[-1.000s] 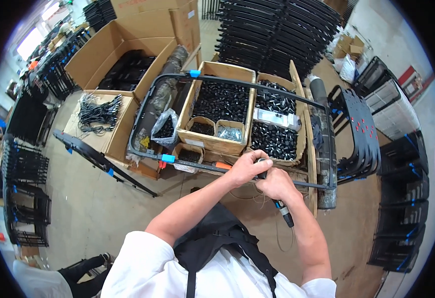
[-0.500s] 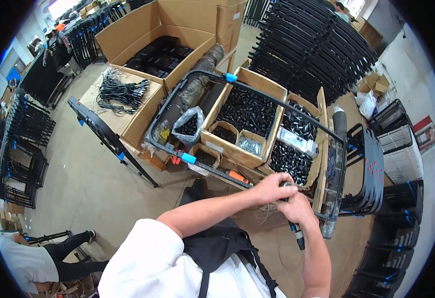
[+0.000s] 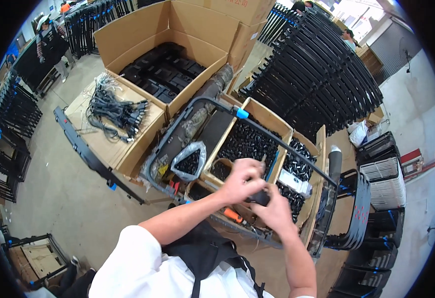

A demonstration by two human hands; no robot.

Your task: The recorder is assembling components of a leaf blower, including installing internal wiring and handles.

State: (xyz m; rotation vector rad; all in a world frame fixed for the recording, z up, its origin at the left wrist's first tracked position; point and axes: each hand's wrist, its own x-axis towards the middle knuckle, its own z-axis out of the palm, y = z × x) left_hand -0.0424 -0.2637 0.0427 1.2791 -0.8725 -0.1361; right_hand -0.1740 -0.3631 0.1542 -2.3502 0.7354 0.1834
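I'm moving my left hand (image 3: 242,181) and right hand (image 3: 276,211) up from the near bar of the black frame (image 3: 302,157), over the open boxes (image 3: 273,121), so I guess work there is pausing. My right hand is curling around a dark thing (image 3: 259,198). My left fingers are bending too, but blur is hiding what they're holding.

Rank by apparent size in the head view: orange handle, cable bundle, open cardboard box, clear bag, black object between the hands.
1. Open cardboard box
2. Cable bundle
3. Clear bag
Orange handle and black object: smallest, unranked; the object is blurred and partly covered.
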